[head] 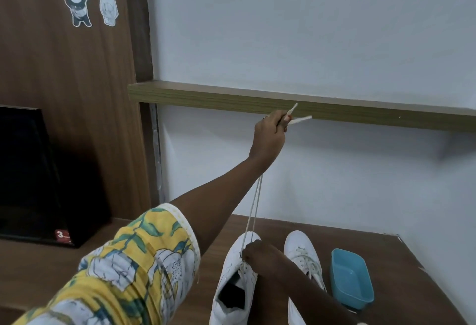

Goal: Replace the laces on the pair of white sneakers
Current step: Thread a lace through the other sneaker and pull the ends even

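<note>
Blue tub (351,277) beside the laced sneaker (304,250) on the desk (401,273), lower right; left hand (269,134) fingers (282,121) pinch both lace (255,206) ends mid-frame, right hand (260,255) grips the other sneaker (231,273).

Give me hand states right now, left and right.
Left hand: closed, pinching both ends of the lace, raised above the sneaker.
Right hand: on that sneaker by the eyelets; fingers hidden, grip cannot be told.

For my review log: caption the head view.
Left hand holds the lace ends high while right hand steadies the sneaker.
</note>
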`<action>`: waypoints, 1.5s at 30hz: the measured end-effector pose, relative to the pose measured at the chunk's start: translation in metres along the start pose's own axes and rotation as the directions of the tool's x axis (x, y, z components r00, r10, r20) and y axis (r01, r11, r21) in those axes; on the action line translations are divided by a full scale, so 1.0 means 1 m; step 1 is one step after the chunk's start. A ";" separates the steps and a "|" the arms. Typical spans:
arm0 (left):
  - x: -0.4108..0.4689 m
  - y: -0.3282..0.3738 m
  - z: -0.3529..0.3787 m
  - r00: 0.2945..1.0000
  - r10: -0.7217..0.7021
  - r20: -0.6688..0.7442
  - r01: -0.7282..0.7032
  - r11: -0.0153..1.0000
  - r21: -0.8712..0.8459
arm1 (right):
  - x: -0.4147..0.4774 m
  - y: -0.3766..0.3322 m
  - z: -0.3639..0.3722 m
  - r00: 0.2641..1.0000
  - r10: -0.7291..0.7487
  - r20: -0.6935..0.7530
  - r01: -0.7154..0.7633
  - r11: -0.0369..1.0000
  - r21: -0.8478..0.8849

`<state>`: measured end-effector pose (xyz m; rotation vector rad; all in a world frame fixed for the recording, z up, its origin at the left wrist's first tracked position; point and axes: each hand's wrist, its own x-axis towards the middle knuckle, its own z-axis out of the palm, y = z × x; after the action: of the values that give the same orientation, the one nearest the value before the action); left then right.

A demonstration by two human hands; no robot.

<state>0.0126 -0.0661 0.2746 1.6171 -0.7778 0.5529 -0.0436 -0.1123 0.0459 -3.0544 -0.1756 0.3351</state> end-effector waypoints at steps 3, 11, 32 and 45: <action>-0.014 -0.024 -0.011 0.934 0.248 0.258 -0.303 0.932 0.201 | 0.000 0.003 0.006 0.997 0.036 -0.074 -0.025 0.989 0.149; -0.063 -0.111 -0.024 0.560 0.334 0.758 -0.762 0.568 0.313 | -0.004 0.018 0.004 0.987 0.117 -0.108 -0.030 0.801 0.598; -0.201 -0.159 -0.023 0.663 -0.451 0.598 -0.233 0.634 0.738 | 0.016 0.027 0.036 0.976 0.190 -0.110 -0.143 0.930 0.339; -0.216 -0.154 -0.018 0.691 -0.288 0.663 -0.307 0.713 0.630 | 0.008 0.017 0.025 0.894 0.369 0.256 -0.444 0.637 0.630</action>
<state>-0.0148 0.0036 0.0197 2.6542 -1.2607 0.1651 -0.0392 -0.1269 0.0181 -2.2981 0.5391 0.4576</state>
